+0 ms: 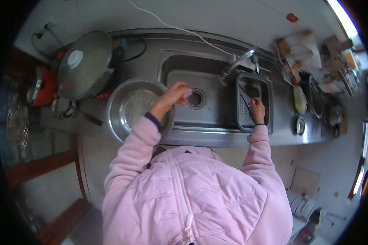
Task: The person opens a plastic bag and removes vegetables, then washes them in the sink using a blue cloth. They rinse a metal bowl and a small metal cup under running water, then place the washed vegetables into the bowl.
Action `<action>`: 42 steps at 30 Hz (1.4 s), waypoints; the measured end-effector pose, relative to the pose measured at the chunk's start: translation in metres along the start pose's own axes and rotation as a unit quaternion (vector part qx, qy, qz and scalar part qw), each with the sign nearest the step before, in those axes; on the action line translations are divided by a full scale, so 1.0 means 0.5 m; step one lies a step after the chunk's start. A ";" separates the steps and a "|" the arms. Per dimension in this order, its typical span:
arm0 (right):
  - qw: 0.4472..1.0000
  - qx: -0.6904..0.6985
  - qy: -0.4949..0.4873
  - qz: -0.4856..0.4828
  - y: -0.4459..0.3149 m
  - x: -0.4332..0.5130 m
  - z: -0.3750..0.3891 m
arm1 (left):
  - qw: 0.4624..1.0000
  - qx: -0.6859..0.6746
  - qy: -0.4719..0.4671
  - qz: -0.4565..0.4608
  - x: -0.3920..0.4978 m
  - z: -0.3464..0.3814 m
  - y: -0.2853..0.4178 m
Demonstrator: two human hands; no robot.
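My left hand point(177, 92) is over the left part of the steel sink point(214, 113), beside the drain point(195, 98). Its fingers are closed on a small pale thing point(188, 93) that I cannot make out. At the right end of the sink, my right hand point(257, 107) grips a long knife point(244, 97) by its handle, at the draining tray point(239, 122) set in the basin. The blade slants over the tray's perforated floor. Beneath my left forearm, a large steel bowl point(116, 114) stands on the counter and overlaps the sink's left edge.
The faucet point(239, 62) reaches over the sink's back right. A big lidded pan point(86, 67) and a red pot point(44, 87) stand at the left. At the right are a utensil rack point(283, 61), a bagged vegetable point(300, 99) and a small metal cup point(300, 125). A white cord point(171, 27) runs down the wall.
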State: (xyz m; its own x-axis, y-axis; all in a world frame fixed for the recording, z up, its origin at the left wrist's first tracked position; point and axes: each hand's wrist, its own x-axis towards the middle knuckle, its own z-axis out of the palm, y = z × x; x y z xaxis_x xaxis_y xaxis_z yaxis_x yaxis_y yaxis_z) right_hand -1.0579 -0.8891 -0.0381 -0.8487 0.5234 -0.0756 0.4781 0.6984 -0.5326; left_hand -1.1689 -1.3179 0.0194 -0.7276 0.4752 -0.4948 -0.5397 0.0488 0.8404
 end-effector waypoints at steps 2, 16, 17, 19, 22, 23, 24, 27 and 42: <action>0.994 -0.002 0.065 -0.091 -0.052 -0.065 -0.015 | 1.000 0.005 -0.017 0.012 -0.059 -0.030 0.016; 0.791 0.127 -0.087 -0.592 -1.191 -0.290 0.310 | 0.988 -0.023 0.111 0.101 -0.344 -0.248 -0.081; 0.796 0.102 -0.067 -0.592 -1.257 -0.292 0.350 | 0.987 -0.019 0.126 0.093 -0.359 -0.258 -0.098; 0.802 0.053 -0.042 -0.593 -1.348 -0.295 0.422 | 0.984 -0.051 0.132 0.106 -0.388 -0.275 -0.127; 0.830 -0.056 -0.046 -0.552 -1.413 -0.274 0.498 | 0.980 -0.060 0.143 0.126 -0.411 -0.297 -0.148; 0.823 -0.046 -0.031 -0.565 -1.421 -0.269 0.516 | 0.978 -0.063 0.149 0.131 -0.417 -0.303 -0.152; 0.820 -0.049 -0.027 -0.569 -1.424 -0.265 0.530 | 0.976 -0.071 0.152 0.137 -0.421 -0.308 -0.155; 0.796 -0.058 0.017 -0.603 -1.421 -0.257 0.544 | 0.976 -0.086 0.137 0.146 -0.427 -0.319 -0.163; 0.889 0.161 0.096 -0.417 -0.921 -0.315 0.004 | 0.980 -0.106 0.171 0.007 -0.385 -0.373 -0.133</action>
State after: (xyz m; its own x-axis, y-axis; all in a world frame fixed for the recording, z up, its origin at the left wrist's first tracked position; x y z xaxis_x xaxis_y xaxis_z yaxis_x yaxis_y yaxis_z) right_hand -1.1450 -1.2942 0.2173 -0.8086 -0.0153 0.5882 -0.4149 0.7236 -0.5515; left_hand -1.0719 -1.5765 0.0177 -0.8149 0.1515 -0.5594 -0.5786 -0.1564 0.8005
